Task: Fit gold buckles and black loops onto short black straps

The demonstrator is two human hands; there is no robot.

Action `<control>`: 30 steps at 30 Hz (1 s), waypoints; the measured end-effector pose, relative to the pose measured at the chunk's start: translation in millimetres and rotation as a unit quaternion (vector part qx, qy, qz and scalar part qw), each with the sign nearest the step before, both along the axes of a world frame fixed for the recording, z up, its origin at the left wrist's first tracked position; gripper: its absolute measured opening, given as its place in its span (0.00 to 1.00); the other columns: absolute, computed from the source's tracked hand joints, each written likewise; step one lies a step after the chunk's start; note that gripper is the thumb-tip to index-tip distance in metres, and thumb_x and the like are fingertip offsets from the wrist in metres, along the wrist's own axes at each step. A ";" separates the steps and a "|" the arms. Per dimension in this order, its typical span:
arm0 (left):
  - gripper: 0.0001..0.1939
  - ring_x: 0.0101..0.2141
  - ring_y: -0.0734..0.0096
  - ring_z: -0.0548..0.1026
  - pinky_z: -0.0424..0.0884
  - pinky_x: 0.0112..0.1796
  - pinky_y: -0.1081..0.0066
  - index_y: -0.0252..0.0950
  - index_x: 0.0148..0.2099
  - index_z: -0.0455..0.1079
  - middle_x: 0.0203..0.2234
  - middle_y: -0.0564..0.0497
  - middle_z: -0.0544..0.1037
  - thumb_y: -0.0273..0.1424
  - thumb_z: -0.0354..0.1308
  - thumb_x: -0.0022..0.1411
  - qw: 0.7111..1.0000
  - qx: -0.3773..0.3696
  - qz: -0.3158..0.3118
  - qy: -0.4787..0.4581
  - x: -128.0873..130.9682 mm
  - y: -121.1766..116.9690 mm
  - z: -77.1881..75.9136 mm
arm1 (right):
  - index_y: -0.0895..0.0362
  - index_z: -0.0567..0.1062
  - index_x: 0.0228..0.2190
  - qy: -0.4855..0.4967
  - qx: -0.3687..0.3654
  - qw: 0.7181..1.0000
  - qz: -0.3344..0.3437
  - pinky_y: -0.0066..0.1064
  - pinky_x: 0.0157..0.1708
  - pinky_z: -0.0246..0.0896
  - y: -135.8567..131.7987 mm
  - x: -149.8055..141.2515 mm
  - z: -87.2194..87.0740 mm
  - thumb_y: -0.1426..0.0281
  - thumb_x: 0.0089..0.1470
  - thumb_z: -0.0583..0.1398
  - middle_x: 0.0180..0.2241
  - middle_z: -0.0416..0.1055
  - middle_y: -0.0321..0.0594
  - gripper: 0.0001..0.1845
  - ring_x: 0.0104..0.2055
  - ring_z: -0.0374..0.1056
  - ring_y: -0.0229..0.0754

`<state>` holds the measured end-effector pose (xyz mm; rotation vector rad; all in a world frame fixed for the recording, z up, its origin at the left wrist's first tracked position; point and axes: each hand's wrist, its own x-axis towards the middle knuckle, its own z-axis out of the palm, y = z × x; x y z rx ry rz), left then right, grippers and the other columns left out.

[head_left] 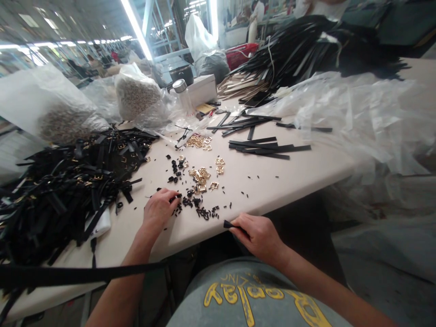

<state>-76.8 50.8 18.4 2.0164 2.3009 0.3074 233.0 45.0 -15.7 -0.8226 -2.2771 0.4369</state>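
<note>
My left hand (159, 209) rests on the beige table (293, 170), fingers curled in a pinch on a small black loop (177, 196) among scattered little black pieces (200, 210). At the table's near edge my right hand (258, 235) is closed on the end of a black strap (229, 224). A long black strap (68, 274) runs across my left forearm toward the left. Gold buckles (202, 175) lie just beyond the black pieces.
A big heap of assembled black straps with buckles (64, 190) fills the left. Loose black strips (265, 149) lie mid-table. Clear plastic bags (357, 113) cover the right. Bags of metal parts (138, 97), a jar (182, 93) and a white box (202, 88) stand at the back.
</note>
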 end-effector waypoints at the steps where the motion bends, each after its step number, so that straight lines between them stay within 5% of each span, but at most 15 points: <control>1: 0.12 0.37 0.58 0.76 0.68 0.41 0.63 0.40 0.41 0.79 0.38 0.45 0.79 0.37 0.55 0.63 1.000 0.003 0.000 -0.002 -0.1 0.7 0.3 | 0.58 0.74 0.30 0.000 0.001 1.000 -0.003 0.29 0.27 0.56 -0.1 0.4 -0.4 0.65 0.66 0.53 0.25 0.72 0.37 0.15 0.25 0.67 0.37; 8: 0.13 0.37 0.58 0.76 0.68 0.42 0.64 0.39 0.40 0.77 0.38 0.45 0.79 0.39 0.54 0.64 0.998 0.060 0.020 -0.028 -11.4 10.4 2.4 | 0.57 0.74 0.31 0.008 0.002 1.000 -0.005 0.29 0.27 0.56 0.6 0.4 -3.1 0.65 0.67 0.53 0.25 0.72 0.37 0.15 0.26 0.68 0.38; 18: 0.09 0.40 0.57 0.76 0.68 0.47 0.63 0.40 0.38 0.79 0.36 0.45 0.80 0.31 0.57 0.56 0.994 0.071 0.035 -0.074 -38.8 67.7 -7.5 | 0.57 0.73 0.31 0.003 0.016 1.000 -0.013 0.29 0.27 0.57 -0.5 0.3 -1.5 0.65 0.67 0.53 0.25 0.72 0.37 0.15 0.25 0.69 0.39; 23: 0.10 0.36 0.59 0.78 0.71 0.42 0.63 0.38 0.37 0.76 0.33 0.47 0.81 0.37 0.57 0.58 0.981 0.109 0.052 -0.151 -30.2 57.5 -3.6 | 0.57 0.73 0.31 0.008 0.013 1.000 -0.025 0.29 0.28 0.57 1.0 3.6 -1.6 0.65 0.67 0.53 0.25 0.73 0.37 0.14 0.26 0.70 0.38; 26: 0.16 0.29 0.65 0.78 0.72 0.31 0.69 0.36 0.37 0.71 0.27 0.50 0.79 0.43 0.62 0.55 0.920 0.127 0.060 -0.366 -7.1 37.5 2.8 | 0.57 0.73 0.31 0.018 0.012 0.999 -0.045 0.28 0.27 0.55 4.6 2.0 4.4 0.65 0.66 0.54 0.25 0.72 0.37 0.14 0.25 0.69 0.38; 30: 0.22 0.25 0.72 0.76 0.69 0.26 0.77 0.36 0.31 0.66 0.23 0.54 0.77 0.39 0.74 0.41 0.732 0.081 0.083 -0.672 38.8 7.5 10.0 | 0.57 0.73 0.31 0.049 0.007 0.998 -0.046 0.28 0.28 0.57 11.5 -6.2 22.2 0.64 0.65 0.56 0.25 0.72 0.37 0.13 0.26 0.69 0.38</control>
